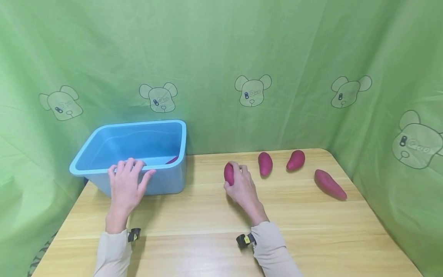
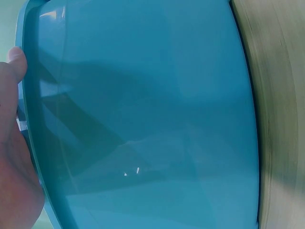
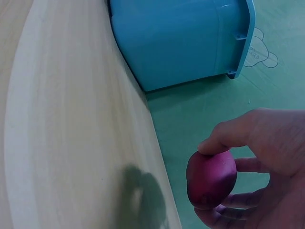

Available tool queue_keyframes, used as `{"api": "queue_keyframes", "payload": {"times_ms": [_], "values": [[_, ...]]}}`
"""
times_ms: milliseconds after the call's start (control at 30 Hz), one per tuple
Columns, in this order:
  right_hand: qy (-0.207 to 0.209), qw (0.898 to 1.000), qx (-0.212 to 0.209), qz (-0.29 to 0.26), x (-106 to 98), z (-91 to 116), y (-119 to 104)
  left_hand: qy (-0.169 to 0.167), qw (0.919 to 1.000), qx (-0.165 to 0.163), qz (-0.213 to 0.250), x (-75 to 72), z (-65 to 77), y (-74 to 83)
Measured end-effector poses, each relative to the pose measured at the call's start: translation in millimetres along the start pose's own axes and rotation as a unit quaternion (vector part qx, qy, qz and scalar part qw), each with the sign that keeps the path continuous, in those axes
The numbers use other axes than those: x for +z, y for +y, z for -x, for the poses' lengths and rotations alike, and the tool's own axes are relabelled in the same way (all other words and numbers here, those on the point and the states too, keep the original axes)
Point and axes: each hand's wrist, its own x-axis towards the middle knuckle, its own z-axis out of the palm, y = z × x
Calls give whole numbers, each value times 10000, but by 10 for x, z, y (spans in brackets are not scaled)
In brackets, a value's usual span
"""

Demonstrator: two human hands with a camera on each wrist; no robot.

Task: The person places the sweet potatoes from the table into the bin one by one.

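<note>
My left hand (image 1: pixel 126 184) grips the near rim of a blue plastic bin (image 1: pixel 176 181), its fingers hooked over the edge. In the left wrist view the thumb lies at the rim, and the bin's side wall (image 2: pixel 143 114) fills most of the picture. One reddish-purple sweet potato partly shows inside the bin, the rest of it hidden by the wall. My right hand (image 1: pixel 243 188) holds another sweet potato (image 1: pixel 228 174) between thumb and fingers, over the table to the right of the bin. The right wrist view shows that sweet potato (image 3: pixel 211 179) end-on, raised above its shadow.
Two sweet potatoes, one upright (image 1: pixel 265 164) and one slanted (image 1: pixel 295 160), lie toward the back of the wooden table (image 1: pixel 194 231). A longer, tapered sweet potato (image 1: pixel 330 185) lies near the right edge. A green curtain (image 1: pixel 214 57) with bear-head drawings surrounds the table's back and sides.
</note>
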Motion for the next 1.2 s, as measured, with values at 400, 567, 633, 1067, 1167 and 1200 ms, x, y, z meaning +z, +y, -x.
{"api": "queue_keyframes", "payload": {"times_ms": [400, 567, 633, 1067, 1167, 1200], "values": [[180, 9997, -177, -33, -74, 4, -58, 8, 10000, 21, 4, -6, -1, -6], [152, 9997, -175, -12, -102, 11, -88, -37, 10000, -6, -20, -6, -3, -2], [144, 9998, -168, -12, -113, 12, -100, -54, 10000, -25, -27, -8, -4, 2], [249, 9994, -232, -45, -213, 13, -179, -61, 10000, -45, -4, 0, -16, -4], [277, 9993, -241, -63, -240, 17, -202, -67, 10000, -48, -7, 7, -12, -12], [295, 9992, -251, -73, -249, 19, -210, -68, 10000, -49, -7, 9, -12, -14]]}}
